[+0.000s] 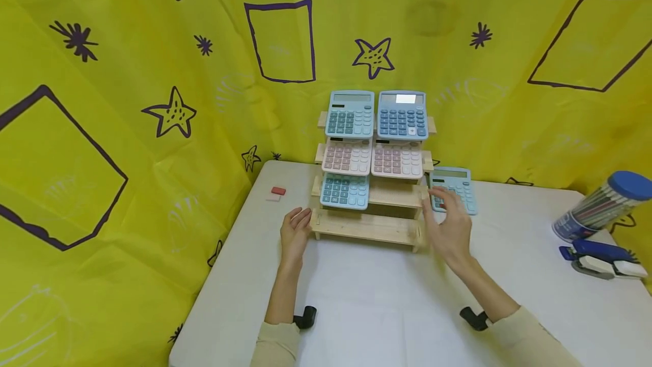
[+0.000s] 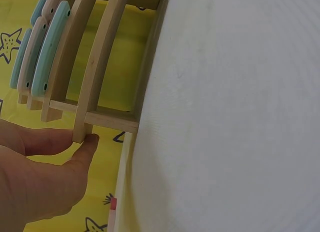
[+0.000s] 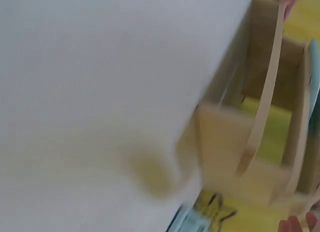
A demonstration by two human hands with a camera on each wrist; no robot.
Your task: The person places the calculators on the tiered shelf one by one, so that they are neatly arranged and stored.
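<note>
A stepped wooden rack (image 1: 367, 226) stands on the table, its tiers rising toward the back. A teal calculator (image 1: 348, 115) and a blue calculator (image 1: 402, 120) lean on the top tier, two pink-and-white calculators below them. Another teal calculator (image 1: 344, 191) leans at the left of the third tier. My left hand (image 2: 47, 174) pinches the protruding left end of the lowest front slat between thumb and fingertip. At the rack's right side, my right hand (image 1: 450, 228) has its fingers extended, fingertips right at the third tier's end. Its fingertips (image 3: 295, 225) show at the blurred right wrist view's edge.
One more teal calculator (image 1: 460, 188) lies behind my right hand. A red eraser (image 1: 278, 191) and a pink one (image 1: 273, 197) lie at left. Far right are a blue-lidded pencil tub (image 1: 596, 211), a blue stapler (image 1: 603, 250) and white items. A yellow patterned curtain (image 1: 285, 123) borders the table.
</note>
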